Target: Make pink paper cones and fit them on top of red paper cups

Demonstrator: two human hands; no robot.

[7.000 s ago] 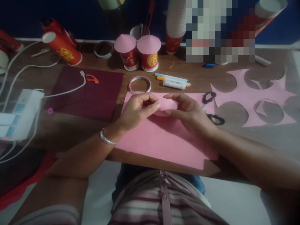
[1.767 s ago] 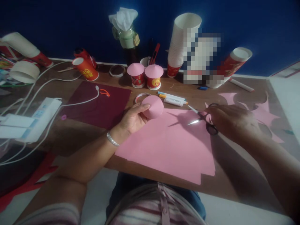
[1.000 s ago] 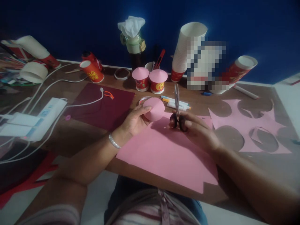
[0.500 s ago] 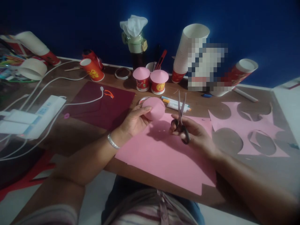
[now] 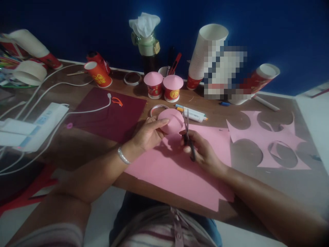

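Scissors with black handles and grey metal blades (image 5: 187, 127), a bit open, in curled right hand (image 5: 204, 151). Round pink paper (image 5: 172, 124) already cut out, pinched in left hand (image 5: 147, 134) just beside the blades, above big pink sheets (image 5: 180, 178). Probably close enough to snip.

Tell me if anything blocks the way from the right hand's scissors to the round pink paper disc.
Nothing visible does. The black-handled metal scissors in the right hand are at the disc's right edge; the left hand grips its opposite side.
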